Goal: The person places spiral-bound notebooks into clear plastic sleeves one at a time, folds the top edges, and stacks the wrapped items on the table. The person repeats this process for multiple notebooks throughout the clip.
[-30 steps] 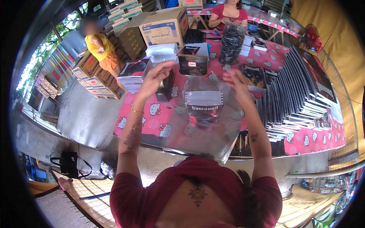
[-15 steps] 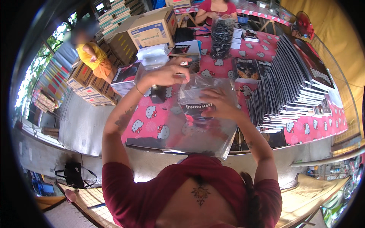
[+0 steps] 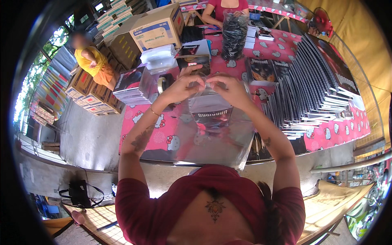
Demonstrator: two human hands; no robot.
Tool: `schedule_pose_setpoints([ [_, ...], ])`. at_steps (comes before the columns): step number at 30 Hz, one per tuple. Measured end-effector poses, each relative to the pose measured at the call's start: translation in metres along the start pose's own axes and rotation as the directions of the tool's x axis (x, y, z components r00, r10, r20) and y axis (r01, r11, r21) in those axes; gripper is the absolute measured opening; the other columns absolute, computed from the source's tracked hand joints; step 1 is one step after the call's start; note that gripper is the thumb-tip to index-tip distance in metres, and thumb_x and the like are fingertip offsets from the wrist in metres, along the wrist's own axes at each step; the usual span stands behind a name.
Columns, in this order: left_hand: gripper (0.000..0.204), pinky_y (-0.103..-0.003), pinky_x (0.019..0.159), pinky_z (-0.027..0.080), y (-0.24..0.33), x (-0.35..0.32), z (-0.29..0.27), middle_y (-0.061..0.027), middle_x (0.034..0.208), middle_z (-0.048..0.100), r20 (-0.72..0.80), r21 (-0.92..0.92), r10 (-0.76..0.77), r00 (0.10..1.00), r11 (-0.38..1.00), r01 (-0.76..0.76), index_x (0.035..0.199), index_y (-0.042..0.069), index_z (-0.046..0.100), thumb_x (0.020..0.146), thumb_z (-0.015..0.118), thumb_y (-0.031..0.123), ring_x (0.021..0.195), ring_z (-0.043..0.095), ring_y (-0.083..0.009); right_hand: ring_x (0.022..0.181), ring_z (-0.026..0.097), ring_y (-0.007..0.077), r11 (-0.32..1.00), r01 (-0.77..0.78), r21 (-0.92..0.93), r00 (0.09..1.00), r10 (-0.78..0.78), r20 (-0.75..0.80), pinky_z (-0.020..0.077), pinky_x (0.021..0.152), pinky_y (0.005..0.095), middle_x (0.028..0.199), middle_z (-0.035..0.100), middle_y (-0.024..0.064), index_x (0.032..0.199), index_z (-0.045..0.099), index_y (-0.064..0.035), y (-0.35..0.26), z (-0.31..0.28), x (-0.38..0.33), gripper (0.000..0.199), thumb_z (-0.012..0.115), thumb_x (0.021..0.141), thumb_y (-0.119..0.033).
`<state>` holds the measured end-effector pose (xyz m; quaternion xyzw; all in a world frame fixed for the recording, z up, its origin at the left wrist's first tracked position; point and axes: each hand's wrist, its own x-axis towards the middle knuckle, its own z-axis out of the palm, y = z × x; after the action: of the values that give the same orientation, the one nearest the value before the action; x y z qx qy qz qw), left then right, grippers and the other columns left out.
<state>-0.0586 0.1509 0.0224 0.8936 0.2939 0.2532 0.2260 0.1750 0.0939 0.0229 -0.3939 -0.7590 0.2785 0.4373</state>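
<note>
In front of me on the pink table lies a clear plastic bag (image 3: 216,141) with a dark-covered notebook (image 3: 214,116) inside it. My left hand (image 3: 188,86) and my right hand (image 3: 229,90) meet at the bag's far end, each pinching the plastic between thumb and fingers, with a small gap between them. The fingertips cover the exact edge they hold. Just left of my left hand stands a dark tape dispenser (image 3: 168,79). Beyond my hands, more dark-covered notebooks (image 3: 195,63) lie flat.
A long leaning row of spiral notebooks (image 3: 298,94) fills the right side. At the left stands a notebook stack (image 3: 132,85), with white plastic packs (image 3: 159,57) behind it. Farther back are a carton (image 3: 157,30), a black wrapped bundle (image 3: 234,36), a co-worker, and a person in yellow.
My right hand has moved from the notebook's cover up to the bag's far end, beside my left hand. Both hands now pinch the plastic. My view has shifted slightly.
</note>
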Motion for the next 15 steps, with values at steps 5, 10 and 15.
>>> schedule_pose_setpoints([
  [5, 0.011, -0.044, 0.113, 0.019, 0.004, -0.004, -0.004, -0.0097, 0.150, 0.037, -0.064, 0.043, 0.000, 0.998, 0.999, 0.003, 0.094, 0.011, 0.069, 0.087, 0.071, 0.020, 0.138, 0.030, -0.0301, 0.096, 0.065, 0.0234, 0.997, 0.071, 0.003, 0.997, -0.071, -0.017, 0.0499, 0.086, 0.0333, 0.103, 0.067, 0.0096, 0.100, 0.072, -0.0045, 0.007, 0.011, 0.013, 0.019, 0.073, 0.082, -0.012],
  [10, 0.012, -0.045, 0.114, 0.019, 0.003, -0.004, -0.004, -0.0100, 0.150, 0.037, -0.063, 0.043, 0.006, 0.998, 0.999, -0.003, 0.095, 0.011, 0.069, 0.087, 0.071, 0.020, 0.138, 0.029, -0.0309, 0.094, 0.065, 0.0217, 0.993, 0.011, 0.114, 1.000, -0.013, 0.020, 0.0510, 0.085, 0.0339, 0.103, 0.066, 0.0102, 0.097, 0.070, -0.0027, 0.012, 0.016, 0.019, 0.017, 0.075, 0.081, -0.010],
  [15, 0.017, -0.051, 0.112, 0.022, -0.008, -0.007, -0.003, -0.0111, 0.150, 0.037, -0.068, -0.030, 0.005, 0.998, 1.000, -0.007, 0.099, 0.015, 0.069, 0.088, 0.071, 0.028, 0.139, 0.028, -0.0352, 0.094, 0.064, 0.0187, 0.965, -0.028, 0.259, 0.995, 0.003, 0.097, 0.0509, 0.084, 0.0338, 0.103, 0.065, 0.0084, 0.098, 0.068, -0.0014, 0.022, 0.019, 0.023, 0.016, 0.073, 0.083, -0.008],
])
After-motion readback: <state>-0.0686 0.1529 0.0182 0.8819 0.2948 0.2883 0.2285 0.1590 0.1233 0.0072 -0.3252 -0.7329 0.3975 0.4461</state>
